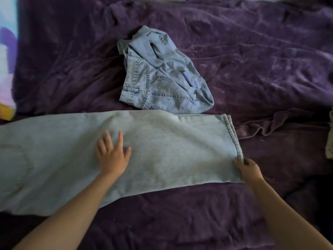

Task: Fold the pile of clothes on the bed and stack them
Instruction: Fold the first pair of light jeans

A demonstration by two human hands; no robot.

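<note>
Jeans (162, 150) lie flat, pale denim; left hand (112, 156) spread, right hand (249, 170) pinching hem.

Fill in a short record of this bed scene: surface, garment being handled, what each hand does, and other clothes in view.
Surface: purple blanket, wrinkled
Garment handled: light-blue jeans, laid flat across the near side, hem to the right
Pressing: left hand, flat with fingers spread, on the jeans' middle
Pinching: right hand, at the hem's near corner
Other clothes: crumpled denim garment, unfolded, just beyond the jeans' far edge; pale cloth, cut off at the right edge
</note>
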